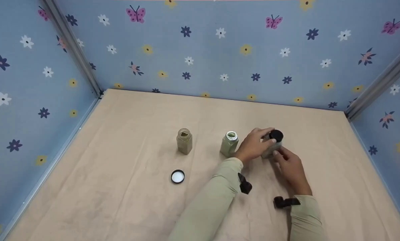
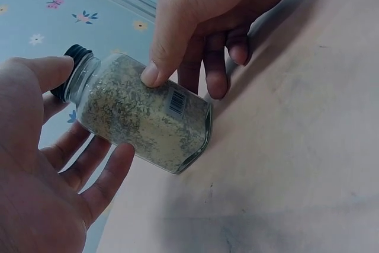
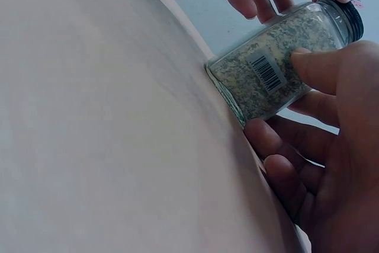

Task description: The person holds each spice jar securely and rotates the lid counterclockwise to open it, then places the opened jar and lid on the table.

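A glass jar [image 2: 127,114] of dried, flaky green herbs stands at the right of the table, with a barcode label on its side and a black screw lid [image 1: 276,135] on top. My left hand [image 1: 253,145] pinches that lid between thumb and forefinger, its other fingers spread beside the glass. Lower down, my right hand [image 1: 292,167] grips the jar's body, thumb on the near face. Just left of my left hand is an uncapped jar [image 1: 229,146] with pale green contents.
Further left stands another uncapped jar [image 1: 185,143] with brownish-green contents. Nearer the front, a loose black lid [image 1: 178,176] lies with its white inside up. A beige cloth [image 1: 119,187] covers the table. Blue flowered panels [image 1: 216,50] enclose the back and both sides.
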A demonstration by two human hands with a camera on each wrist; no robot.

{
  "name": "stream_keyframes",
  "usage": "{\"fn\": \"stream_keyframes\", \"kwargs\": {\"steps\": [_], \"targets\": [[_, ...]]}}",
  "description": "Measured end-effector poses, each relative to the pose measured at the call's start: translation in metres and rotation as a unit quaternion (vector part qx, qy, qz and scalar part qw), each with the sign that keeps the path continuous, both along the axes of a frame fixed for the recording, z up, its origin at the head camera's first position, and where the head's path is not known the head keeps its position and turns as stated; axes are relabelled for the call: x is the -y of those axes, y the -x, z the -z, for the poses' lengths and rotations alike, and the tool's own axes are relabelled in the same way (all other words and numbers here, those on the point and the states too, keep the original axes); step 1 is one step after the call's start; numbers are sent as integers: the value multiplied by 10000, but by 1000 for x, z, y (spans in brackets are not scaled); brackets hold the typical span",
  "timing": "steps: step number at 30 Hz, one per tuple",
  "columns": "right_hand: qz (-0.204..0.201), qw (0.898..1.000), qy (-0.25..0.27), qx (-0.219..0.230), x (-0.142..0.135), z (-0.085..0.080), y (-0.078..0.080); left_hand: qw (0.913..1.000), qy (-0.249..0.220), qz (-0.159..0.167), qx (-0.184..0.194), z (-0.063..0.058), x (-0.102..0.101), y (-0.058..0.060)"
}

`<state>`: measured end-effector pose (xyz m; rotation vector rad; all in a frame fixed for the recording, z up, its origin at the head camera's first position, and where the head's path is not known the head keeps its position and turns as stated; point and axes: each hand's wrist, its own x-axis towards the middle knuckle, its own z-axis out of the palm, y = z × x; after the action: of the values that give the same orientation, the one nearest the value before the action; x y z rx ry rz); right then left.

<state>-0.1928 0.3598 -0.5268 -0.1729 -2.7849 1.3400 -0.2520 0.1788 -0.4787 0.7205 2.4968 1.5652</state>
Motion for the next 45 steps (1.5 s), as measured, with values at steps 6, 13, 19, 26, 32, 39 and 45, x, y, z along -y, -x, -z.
{"fn": "stream_keyframes", "kwargs": {"steps": [6, 13, 19, 26, 32, 39, 45], "targets": [[23, 10000, 47, -64, 0, 1, 1, 10000, -74, -25, 13, 0, 1, -1], [-32, 9996, 67, -270, 0, 2, 0, 9999, -16, -59, -98, 0, 0, -1], [-45, 9996, 22, -295, 0, 2, 0, 9999, 6, -148, -89, 0, -1, -2], [-43, 9996, 38, -269, 0, 2, 0, 9998, -55, -175, -110, 0, 0, -2], [-90, 9996, 74, -276, 1, 1, 0, 9998, -110, -164, -65, 0, 1, -2], [-45, 9996, 71, -261, 0, 2, 1, 9995, -303, -129, 27, -1, 2, -2], [-2, 9997, -5, -225, 0, 3, 1, 9989, -422, -150, 158, -1, 3, -2]]}}
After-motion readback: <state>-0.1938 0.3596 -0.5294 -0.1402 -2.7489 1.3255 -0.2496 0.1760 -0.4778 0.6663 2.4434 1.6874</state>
